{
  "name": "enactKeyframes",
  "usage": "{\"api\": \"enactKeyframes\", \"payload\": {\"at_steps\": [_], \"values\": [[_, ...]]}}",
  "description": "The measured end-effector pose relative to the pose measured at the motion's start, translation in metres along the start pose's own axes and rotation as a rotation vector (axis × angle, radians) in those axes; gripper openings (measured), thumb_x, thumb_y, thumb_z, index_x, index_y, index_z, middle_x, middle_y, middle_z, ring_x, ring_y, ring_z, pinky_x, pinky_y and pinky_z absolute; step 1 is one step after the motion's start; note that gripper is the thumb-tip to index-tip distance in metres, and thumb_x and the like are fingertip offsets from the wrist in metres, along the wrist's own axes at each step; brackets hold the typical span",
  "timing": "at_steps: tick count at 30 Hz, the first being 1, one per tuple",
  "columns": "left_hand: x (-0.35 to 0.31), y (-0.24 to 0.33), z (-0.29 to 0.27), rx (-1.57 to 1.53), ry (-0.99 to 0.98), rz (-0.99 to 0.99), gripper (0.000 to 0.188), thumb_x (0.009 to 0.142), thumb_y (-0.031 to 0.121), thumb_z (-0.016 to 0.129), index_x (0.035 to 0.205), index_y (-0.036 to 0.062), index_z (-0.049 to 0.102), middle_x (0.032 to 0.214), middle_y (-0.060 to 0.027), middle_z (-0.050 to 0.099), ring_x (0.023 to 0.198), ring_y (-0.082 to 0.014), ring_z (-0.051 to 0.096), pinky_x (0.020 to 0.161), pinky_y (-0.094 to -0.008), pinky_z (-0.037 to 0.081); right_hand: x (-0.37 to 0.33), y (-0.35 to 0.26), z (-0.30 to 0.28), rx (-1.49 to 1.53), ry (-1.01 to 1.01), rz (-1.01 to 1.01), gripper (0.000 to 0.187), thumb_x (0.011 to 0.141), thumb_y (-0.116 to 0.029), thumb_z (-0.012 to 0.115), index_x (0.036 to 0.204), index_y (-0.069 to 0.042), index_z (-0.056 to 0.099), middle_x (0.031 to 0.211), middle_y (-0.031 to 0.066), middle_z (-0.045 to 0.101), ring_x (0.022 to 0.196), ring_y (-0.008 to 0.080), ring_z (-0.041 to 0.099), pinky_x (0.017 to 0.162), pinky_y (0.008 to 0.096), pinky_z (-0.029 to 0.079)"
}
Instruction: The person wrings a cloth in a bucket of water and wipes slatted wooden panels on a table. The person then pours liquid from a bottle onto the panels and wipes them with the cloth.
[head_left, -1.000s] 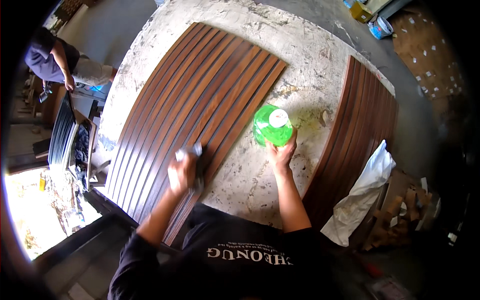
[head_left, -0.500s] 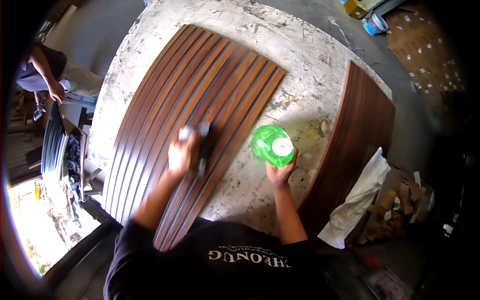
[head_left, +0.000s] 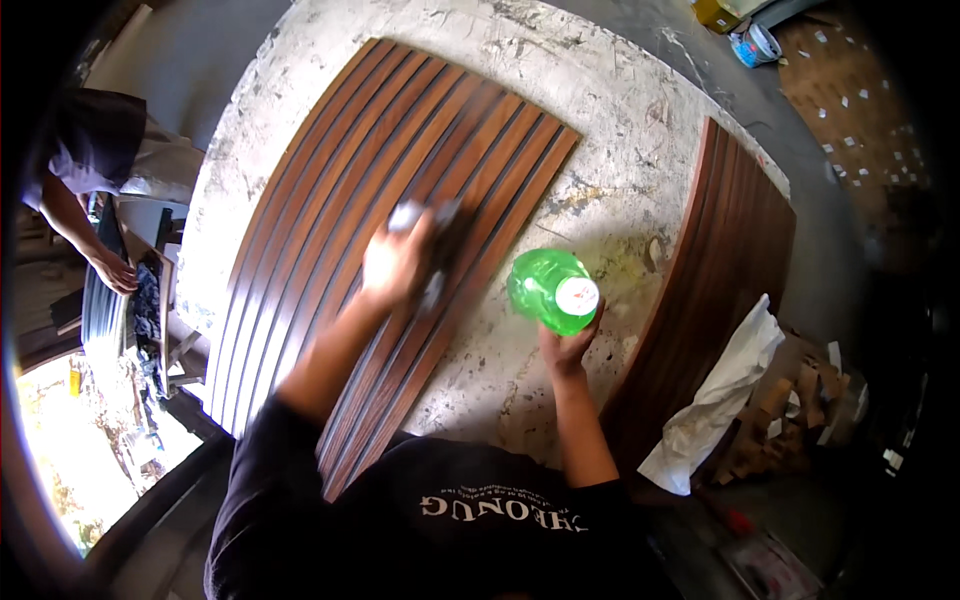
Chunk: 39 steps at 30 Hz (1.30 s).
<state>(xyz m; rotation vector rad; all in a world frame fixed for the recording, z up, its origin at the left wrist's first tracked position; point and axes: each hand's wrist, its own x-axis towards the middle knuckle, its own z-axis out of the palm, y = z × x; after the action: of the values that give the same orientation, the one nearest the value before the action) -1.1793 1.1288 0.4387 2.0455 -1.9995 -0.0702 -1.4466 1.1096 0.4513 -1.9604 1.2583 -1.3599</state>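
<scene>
Green bottle gripped in right hand, blurred rag in left hand; white lettering across black shirt.

The site is a workshop: a stained white worktop carries slatted wood-grain panels, a co-worker is at a dark ribbed panel, and a bucket stands on the grey floor.

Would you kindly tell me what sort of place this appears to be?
Probably a woodworking or panel workshop: a stained, scuffed worktable bears two grooved wood-look panels, and a blue-and-white bucket sits beyond it.
</scene>
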Motion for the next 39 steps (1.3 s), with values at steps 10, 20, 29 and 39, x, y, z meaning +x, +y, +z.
{"api": "enactKeyframes", "payload": {"at_steps": [10, 20, 29, 39], "values": [[0.085, 0.011, -0.025, -0.038, -0.035, -0.081, 0.018, 0.083, 0.02, 0.052, 0.099, 0.0106, 0.05, 0.072, -0.0149, 0.063, 0.059, -0.0343, 0.062, 0.061, -0.0449, 0.052, 0.001, -0.007, 0.006, 0.01, -0.03, -0.086, 0.06, 0.065, -0.016, 0.081, 0.112, -0.001, 0.048, 0.103, 0.0142, 0.055, 0.09, 0.0263, 0.058, 0.078, 0.0369, 0.047], [-0.039, -0.055, -0.041, -0.112, 0.254, -0.257, 0.009, 0.081, 0.012, 0.058, 0.088, 0.0122, 0.063, 0.07, -0.0118, 0.064, 0.06, -0.0301, 0.064, 0.059, -0.0402, 0.05, 0.116, -0.004, -0.017, -0.164, -0.177, -0.137, 0.04, 0.067, -0.004, 0.07, 0.105, -0.002, 0.057, 0.095, 0.0162, 0.065, 0.085, 0.0318, 0.064, 0.076, 0.039, 0.05], [0.048, -0.058, -0.041, -0.128, 0.175, -0.153, 0.012, 0.082, 0.011, 0.054, 0.089, 0.002, 0.05, 0.061, -0.0114, 0.058, 0.047, -0.0246, 0.057, 0.049, -0.0373, 0.046, 0.186, -0.002, 0.008, -0.538, -0.617, -0.367, 0.05, 0.065, 0.007, 0.061, 0.113, -0.007, 0.055, 0.114, 0.0104, 0.061, 0.105, 0.0274, 0.058, 0.098, 0.0446, 0.04], [0.108, -0.042, -0.032, -0.171, 0.241, -0.213, 0.034, 0.082, 0.017, 0.055, 0.112, 0.0021, 0.05, 0.078, -0.015, 0.062, 0.071, -0.0258, 0.062, 0.074, -0.0412, 0.045, 0.214, -0.004, 0.04, -0.655, -0.658, -0.411, 0.05, 0.066, 0.005, 0.062, 0.114, -0.007, 0.053, 0.119, 0.0094, 0.059, 0.112, 0.0257, 0.055, 0.102, 0.0433, 0.036]]}}
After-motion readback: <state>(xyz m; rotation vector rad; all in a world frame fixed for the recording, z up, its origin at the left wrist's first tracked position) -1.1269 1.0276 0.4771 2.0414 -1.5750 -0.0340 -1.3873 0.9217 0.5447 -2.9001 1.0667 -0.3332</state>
